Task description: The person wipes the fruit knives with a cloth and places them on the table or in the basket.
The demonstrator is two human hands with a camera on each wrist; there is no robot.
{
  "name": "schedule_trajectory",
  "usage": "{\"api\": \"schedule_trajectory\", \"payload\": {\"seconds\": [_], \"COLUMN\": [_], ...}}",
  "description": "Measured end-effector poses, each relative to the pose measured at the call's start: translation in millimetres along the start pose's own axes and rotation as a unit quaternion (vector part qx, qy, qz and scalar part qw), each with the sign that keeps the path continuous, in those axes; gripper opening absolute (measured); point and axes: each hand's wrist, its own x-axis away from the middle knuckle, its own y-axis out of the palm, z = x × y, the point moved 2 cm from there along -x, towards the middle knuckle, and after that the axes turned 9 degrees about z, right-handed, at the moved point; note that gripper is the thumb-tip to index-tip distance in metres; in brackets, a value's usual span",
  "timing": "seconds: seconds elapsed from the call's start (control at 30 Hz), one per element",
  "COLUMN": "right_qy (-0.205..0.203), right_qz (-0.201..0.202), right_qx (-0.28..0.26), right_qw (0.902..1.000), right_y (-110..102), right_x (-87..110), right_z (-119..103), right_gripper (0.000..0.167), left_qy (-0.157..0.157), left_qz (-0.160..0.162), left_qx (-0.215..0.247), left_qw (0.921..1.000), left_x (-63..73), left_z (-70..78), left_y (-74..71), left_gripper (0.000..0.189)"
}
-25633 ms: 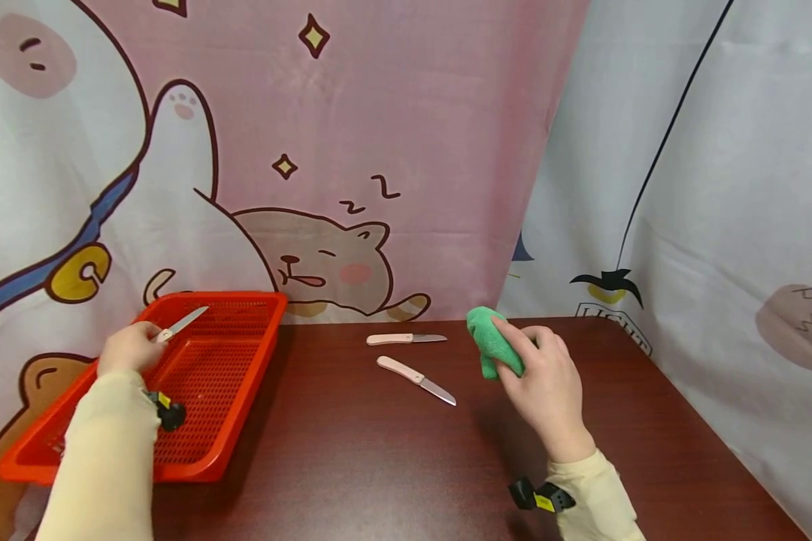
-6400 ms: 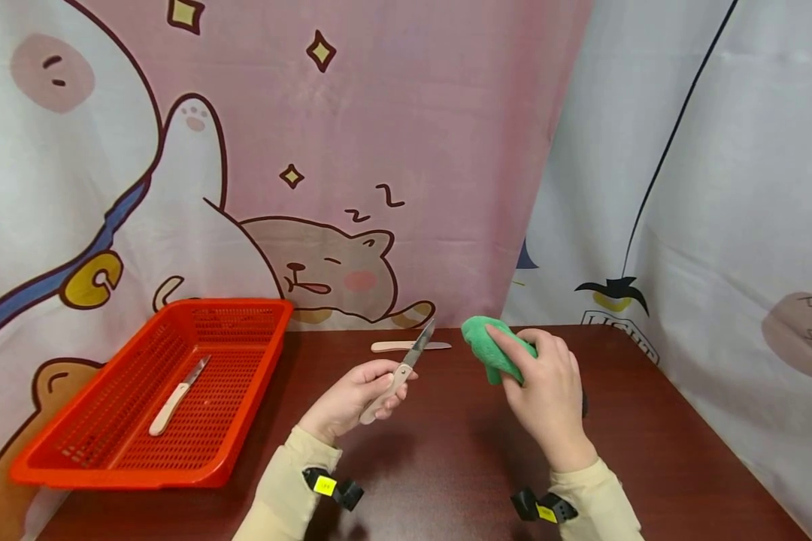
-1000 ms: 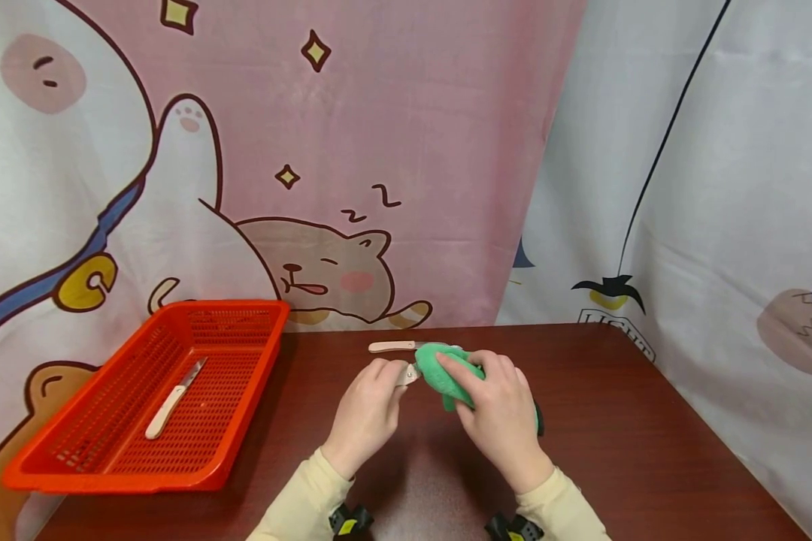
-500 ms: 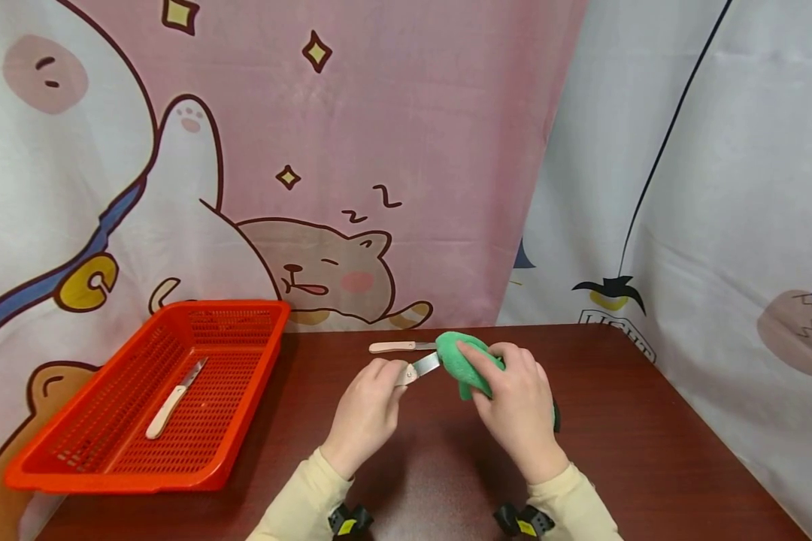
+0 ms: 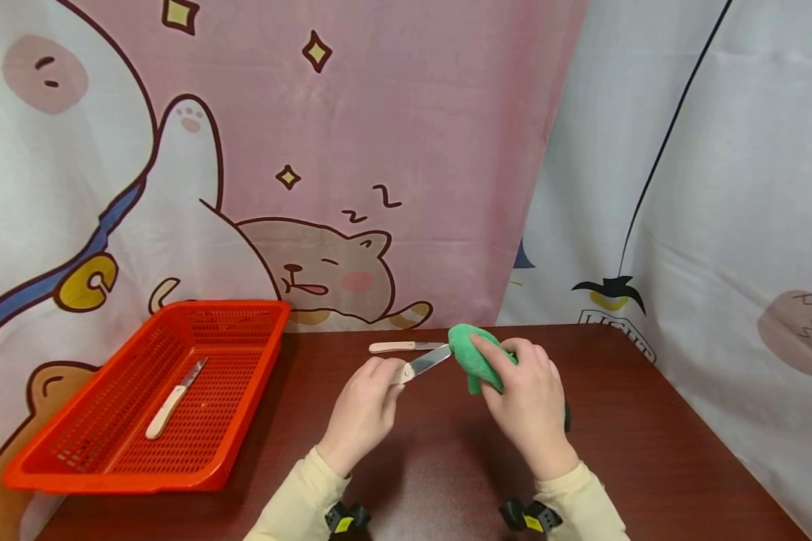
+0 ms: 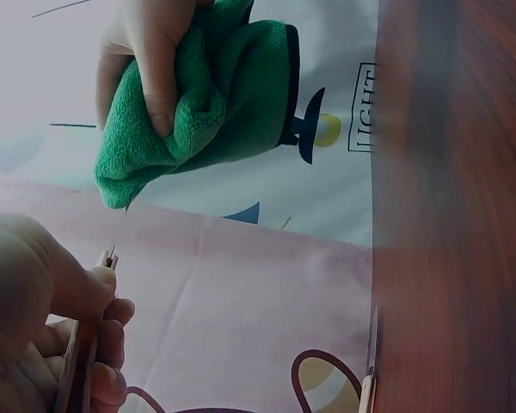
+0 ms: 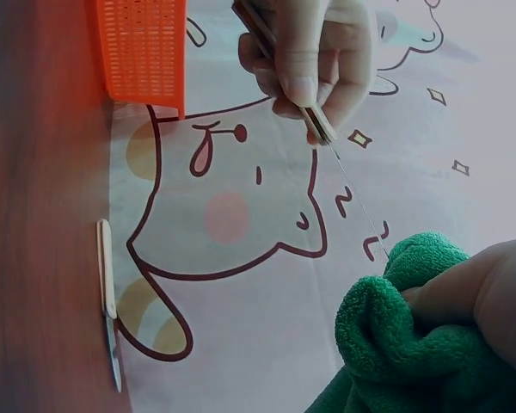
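Note:
My left hand [image 5: 362, 413] grips the cream handle of a small folding knife [image 5: 429, 360], its blade out and pointing up to the right. In my right hand [image 5: 531, 406] is a bunched green cloth [image 5: 474, 353], pinched between thumb and fingers. The blade's tip meets the cloth's edge in the head and right wrist views; whether the cloth wraps it there is hidden. A second knife [image 5: 394, 346] of the same kind lies unfolded on the table behind the hands. Another knife [image 5: 169, 409] rests inside the red basket [image 5: 226, 451].
The basket stands at the left of the dark brown table [image 5: 622, 451]. A printed curtain [image 5: 433, 150] hangs right behind the table's back edge. Each wrist carries a small black camera.
Over the last second the cloth slides right along the blade, baring it. Earlier, the left hand brought one knife to the basket, where it now lies, and took up another from the table.

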Motion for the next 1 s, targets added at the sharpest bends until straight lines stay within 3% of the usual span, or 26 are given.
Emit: {"api": "schedule_trajectory", "payload": {"seconds": [0.27,0.67,1.0], "right_qy": [0.002,-0.004,-0.043], "right_qz": [0.028,0.067,0.029], "right_qx": [0.004,-0.026,-0.052], "right_qw": [0.9996,0.9974,0.9973], "right_y": [-5.6,-14.8,-1.4], "right_x": [-3.9,-7.7,0.7], "right_z": [6.7,-2.7,-26.0], "right_gripper": [0.061,0.068,0.066], "left_qy": [-0.008,-0.019,-0.030], "left_qz": [0.007,0.018,0.020], "left_qx": [0.001,-0.013,-0.021], "left_qw": [0.9999,0.9996,0.9991], "left_x": [-0.5,-0.6,1.4], "left_z": [-4.7,-5.9,-2.3], "left_y": [-2.1,-0.7,2.8], "left_gripper": [0.037,0.037,0.036]}}
